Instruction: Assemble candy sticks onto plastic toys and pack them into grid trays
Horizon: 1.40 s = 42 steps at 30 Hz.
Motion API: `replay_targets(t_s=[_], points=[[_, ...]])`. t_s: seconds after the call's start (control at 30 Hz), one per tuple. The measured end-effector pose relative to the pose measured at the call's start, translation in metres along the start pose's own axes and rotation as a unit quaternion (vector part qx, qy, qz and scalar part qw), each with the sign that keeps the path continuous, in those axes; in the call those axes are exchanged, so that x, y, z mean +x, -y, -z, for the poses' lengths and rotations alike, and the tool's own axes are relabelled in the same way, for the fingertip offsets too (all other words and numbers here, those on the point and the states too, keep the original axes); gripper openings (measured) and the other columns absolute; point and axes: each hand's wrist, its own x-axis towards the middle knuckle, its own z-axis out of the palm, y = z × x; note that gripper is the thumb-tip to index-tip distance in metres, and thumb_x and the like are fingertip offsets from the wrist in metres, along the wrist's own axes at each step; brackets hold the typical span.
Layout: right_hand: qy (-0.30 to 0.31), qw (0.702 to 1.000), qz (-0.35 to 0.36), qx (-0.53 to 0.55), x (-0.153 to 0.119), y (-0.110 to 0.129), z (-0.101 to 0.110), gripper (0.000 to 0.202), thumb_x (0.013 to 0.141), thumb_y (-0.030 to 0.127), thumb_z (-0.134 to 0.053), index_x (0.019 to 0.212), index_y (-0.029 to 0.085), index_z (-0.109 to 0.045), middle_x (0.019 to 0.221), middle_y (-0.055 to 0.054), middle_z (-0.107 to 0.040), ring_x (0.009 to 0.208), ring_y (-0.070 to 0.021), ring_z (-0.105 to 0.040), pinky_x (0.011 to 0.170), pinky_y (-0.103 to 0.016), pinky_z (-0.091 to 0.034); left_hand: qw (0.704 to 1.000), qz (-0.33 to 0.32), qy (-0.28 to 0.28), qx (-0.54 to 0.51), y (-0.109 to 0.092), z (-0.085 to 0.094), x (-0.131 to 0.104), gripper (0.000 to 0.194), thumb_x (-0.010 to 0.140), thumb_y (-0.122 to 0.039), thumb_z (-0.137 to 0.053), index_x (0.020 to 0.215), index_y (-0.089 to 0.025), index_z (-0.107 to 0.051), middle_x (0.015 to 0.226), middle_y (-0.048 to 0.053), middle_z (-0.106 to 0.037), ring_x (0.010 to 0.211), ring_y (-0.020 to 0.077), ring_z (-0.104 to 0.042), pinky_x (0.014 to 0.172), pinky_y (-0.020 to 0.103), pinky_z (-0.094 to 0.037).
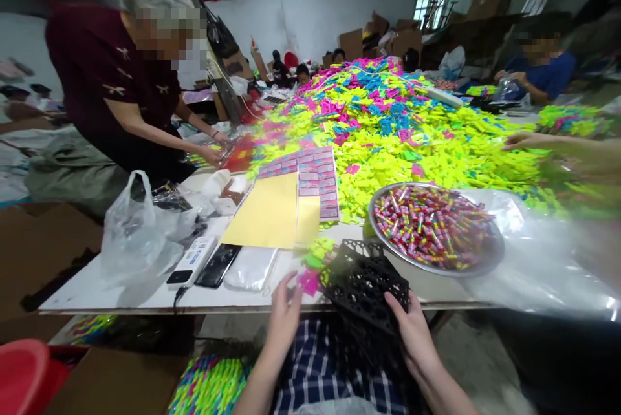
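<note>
My right hand [412, 332] grips the near edge of a black plastic grid tray [363, 282] that leans over the table's front edge onto my lap. My left hand [284, 318] sits at the table edge with fingers apart, its fingertips next to a small pink plastic piece [308, 281] and touching nothing I can make out. Just beyond the tray stands a round metal dish [485, 263] full of small wrapped candies. A huge heap of yellow, pink and blue plastic pieces [388, 124] covers the table behind it.
Yellow backing sheets and pink sticker sheets [315, 179] lie mid-table. A phone [217, 265], a power bank [191, 262] and clear plastic bags [136, 234] sit at the left. A person in dark red [111, 72] works at the far left; other people sit at the back and right.
</note>
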Motion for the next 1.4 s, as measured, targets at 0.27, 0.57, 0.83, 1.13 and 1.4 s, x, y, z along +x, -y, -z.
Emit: replay_targets(t_s=[0.27, 0.57, 0.83, 1.13, 1.4], points=[[-0.029, 0.987, 0.083, -0.134, 0.058, 0.002, -0.051, 0.075, 0.060, 0.049, -0.067, 0.118, 0.012, -0.039, 0.108, -0.014, -0.060, 0.098, -0.0242, -0.057, 0.087, -0.033, -0.042, 0.992, -0.081, -0.015, 0.093, 0.041, -0.003, -0.023, 0.030, 0.076, -0.032, -0.050, 0.103, -0.022, -0.059, 0.112, 0.008, -0.058, 0.111, 0.0254, -0.047, 0.101, 0.043, -0.031], [-0.002, 0.897, 0.221, -0.382, 0.069, 0.007, -0.015, 0.059, 0.082, 0.051, -0.037, 0.126, 0.011, -0.035, 0.126, -0.019, -0.046, 0.120, -0.0277, -0.040, 0.099, -0.041, -0.030, 0.978, -0.125, -0.055, 0.156, 0.058, 0.030, -0.013, 0.027, 0.077, -0.034, -0.046, 0.097, -0.022, -0.060, 0.107, 0.008, -0.059, 0.106, 0.0255, -0.049, 0.096, 0.047, -0.036], [0.005, 0.837, 0.346, -0.425, 0.038, -0.041, 0.023, 0.051, 0.082, 0.042, -0.044, 0.126, 0.018, -0.035, 0.130, -0.013, -0.038, 0.122, -0.0273, -0.035, 0.100, -0.044, -0.030, 0.978, -0.112, -0.061, 0.167, -0.029, 0.024, 0.134, 0.031, 0.080, -0.027, -0.042, 0.109, -0.021, -0.048, 0.116, 0.006, -0.053, 0.113, 0.0203, -0.045, 0.097, 0.038, -0.035], [-0.079, 0.769, 0.476, -0.418, 0.072, -0.051, -0.021, 0.033, 0.083, 0.037, -0.046, 0.112, 0.022, -0.050, 0.123, -0.011, -0.046, 0.109, -0.0271, -0.047, 0.088, -0.041, -0.039, 0.982, 0.070, -0.051, 0.166, -0.037, -0.039, 0.286, 0.034, 0.081, -0.032, -0.053, 0.110, -0.016, -0.050, 0.111, 0.008, -0.054, 0.100, 0.0209, -0.053, 0.085, 0.043, -0.044], [-0.103, 0.769, 0.435, -0.456, 0.100, -0.051, -0.062, 0.043, 0.087, 0.052, -0.030, 0.103, 0.025, -0.059, 0.118, -0.009, -0.054, 0.104, -0.0288, -0.052, 0.083, -0.043, -0.040, 0.997, -0.036, -0.063, -0.008, -0.043, -0.019, 0.293, 0.021, 0.081, -0.030, -0.050, 0.095, -0.014, -0.055, 0.095, 0.005, -0.061, 0.085, 0.0155, -0.058, 0.077, 0.033, -0.047]])
